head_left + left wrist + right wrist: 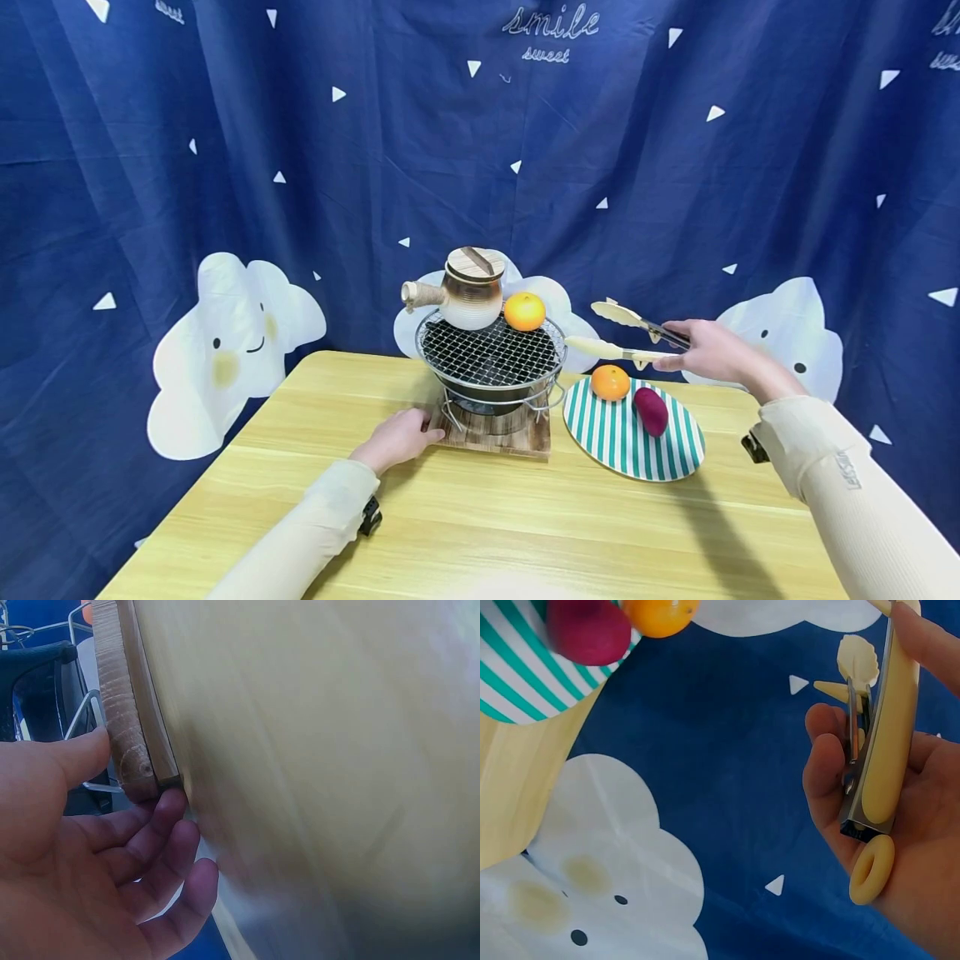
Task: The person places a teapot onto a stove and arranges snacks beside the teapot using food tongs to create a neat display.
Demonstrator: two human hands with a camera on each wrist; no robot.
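Note:
My left hand pinches the left front corner of a wooden board, with the thumb on one face and the fingertips at its edge. On the board stands a round grill with a wire mesh top. A pot with a side handle and wooden lid sits on the mesh, an orange beside it. My right hand holds cream-tipped tongs, their arms spread with nothing between the tips. Below them lies a striped plate bearing another orange and a dark red, oblong item.
The wooden table runs toward the front. A dark blue curtain with white clouds and triangles hangs right behind the table. The tongs hover between the grill's right rim and the plate.

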